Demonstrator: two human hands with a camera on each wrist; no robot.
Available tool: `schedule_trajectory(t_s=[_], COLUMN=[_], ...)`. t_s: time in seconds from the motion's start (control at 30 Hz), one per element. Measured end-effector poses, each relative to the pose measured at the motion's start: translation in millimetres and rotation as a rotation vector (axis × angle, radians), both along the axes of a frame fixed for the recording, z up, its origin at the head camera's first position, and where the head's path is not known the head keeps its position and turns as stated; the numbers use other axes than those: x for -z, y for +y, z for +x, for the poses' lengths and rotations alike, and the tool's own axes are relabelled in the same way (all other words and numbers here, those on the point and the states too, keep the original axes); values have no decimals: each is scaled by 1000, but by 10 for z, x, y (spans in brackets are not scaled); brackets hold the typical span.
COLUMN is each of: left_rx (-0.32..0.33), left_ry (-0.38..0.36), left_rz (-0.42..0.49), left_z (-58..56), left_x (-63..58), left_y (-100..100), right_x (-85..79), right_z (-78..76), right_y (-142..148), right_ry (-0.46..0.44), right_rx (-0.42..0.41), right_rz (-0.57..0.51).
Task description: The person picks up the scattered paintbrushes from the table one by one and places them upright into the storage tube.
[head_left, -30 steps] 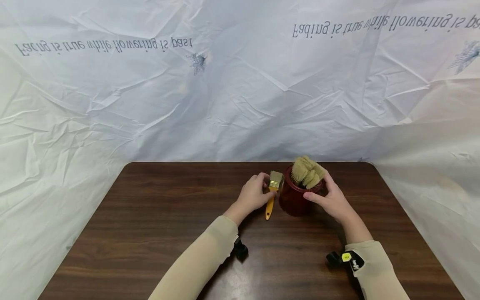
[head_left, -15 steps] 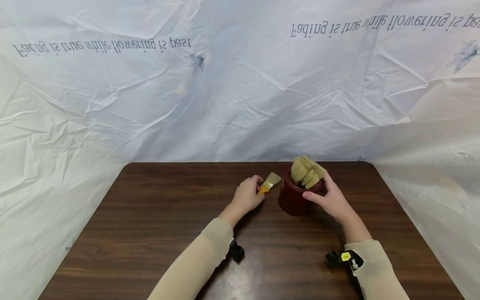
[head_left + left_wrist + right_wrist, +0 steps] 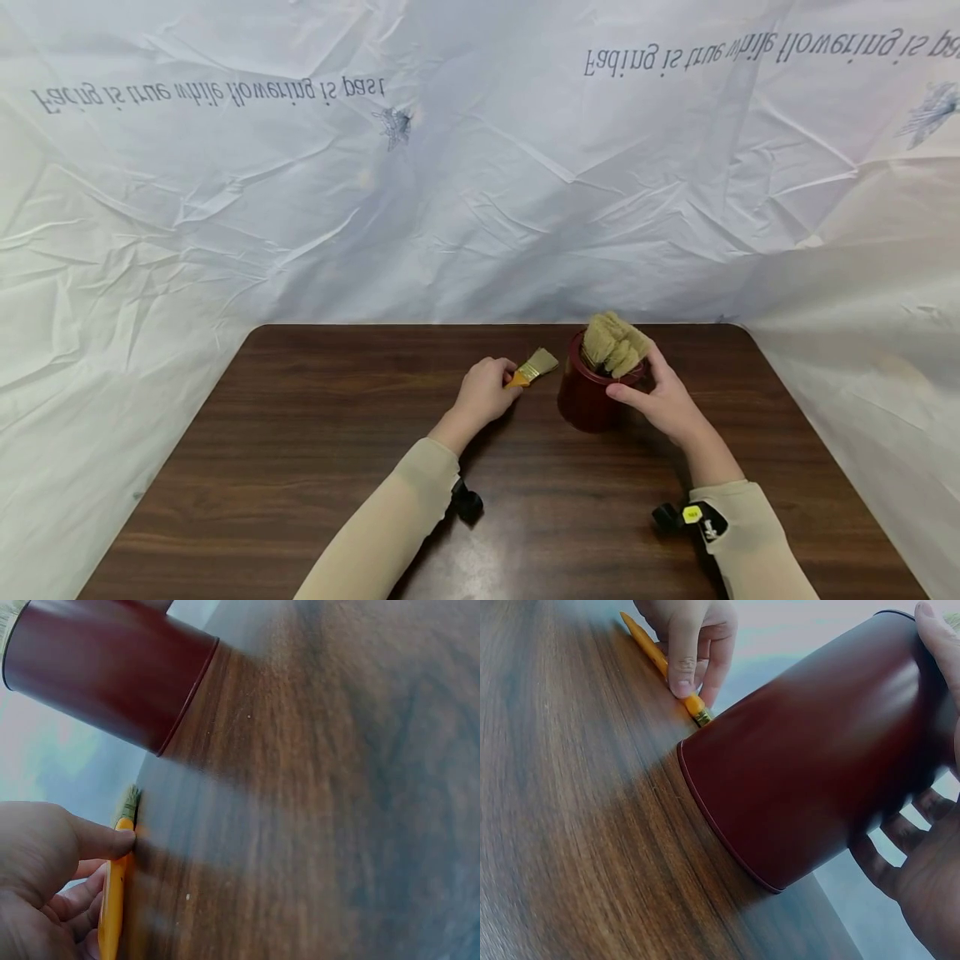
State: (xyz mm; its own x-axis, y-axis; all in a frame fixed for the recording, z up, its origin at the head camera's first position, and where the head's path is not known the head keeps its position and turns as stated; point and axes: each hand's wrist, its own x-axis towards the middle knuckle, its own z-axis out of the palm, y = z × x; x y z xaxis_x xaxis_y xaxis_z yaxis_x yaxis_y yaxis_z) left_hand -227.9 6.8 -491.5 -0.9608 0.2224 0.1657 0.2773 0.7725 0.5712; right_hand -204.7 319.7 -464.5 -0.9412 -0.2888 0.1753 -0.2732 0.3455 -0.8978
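In the head view my left hand [image 3: 483, 392] pinches the orange handle of a flat paintbrush [image 3: 538, 365] low at the tabletop. Its pale bristles point away to the right. The left wrist view has my thumb on the handle [image 3: 114, 900], with fingers on the other side. To the right stands a dark red cylindrical pot [image 3: 587, 404], apart from that brush. My right hand [image 3: 666, 402] holds the pot by its upper side, thumb near the rim and fingers round the far side. Several brushes [image 3: 613, 343] stand in it bristles up, their handles hidden.
A dark wood-grain table [image 3: 337, 400] with rounded back corners carries everything. White wrinkled sheeting [image 3: 450, 208] printed with lettering hangs behind and at both sides. Small black devices are strapped at both wrists.
My left hand has moved left, away from the pot, with the brush now pinched in it. That brush has turned from near upright in view to slanting. The right hand and pot stay put.
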Motion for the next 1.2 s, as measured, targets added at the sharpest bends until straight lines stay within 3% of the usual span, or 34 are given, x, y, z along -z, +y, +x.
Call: schedule_trajectory(t_s=[0.13, 0.23, 0.37, 0.53, 0.67, 0.83, 1.03, 1.2], left_rx=[-2, 2, 13, 11, 27, 108, 215, 301], left_ry=[-6, -12, -5, 7, -4, 41, 86, 116], left_rz=[21, 85, 214, 432, 662, 885, 997, 1000], left_z=[7, 2, 2, 18, 46, 96, 165, 203], left_x=[0, 11, 9, -94, -228, -465, -818, -1095], left_y=[-11, -45, -119, -193, -221, -221, -154, -31], right_x=[-8, -14, -22, -19, -17, -19, -18, -7], right_z=[1, -1, -1, 2, 12, 25, 29, 21], right_y=[0, -3, -23, -58, -101, -165, -202, -209], right_ry=[-7, -8, -13, -14, -18, -31, -27, -22], right_rx=[4, 5, 5, 10, 8, 7, 3, -8], right_rz=[-1, 0, 2, 12, 9, 9, 31, 18])
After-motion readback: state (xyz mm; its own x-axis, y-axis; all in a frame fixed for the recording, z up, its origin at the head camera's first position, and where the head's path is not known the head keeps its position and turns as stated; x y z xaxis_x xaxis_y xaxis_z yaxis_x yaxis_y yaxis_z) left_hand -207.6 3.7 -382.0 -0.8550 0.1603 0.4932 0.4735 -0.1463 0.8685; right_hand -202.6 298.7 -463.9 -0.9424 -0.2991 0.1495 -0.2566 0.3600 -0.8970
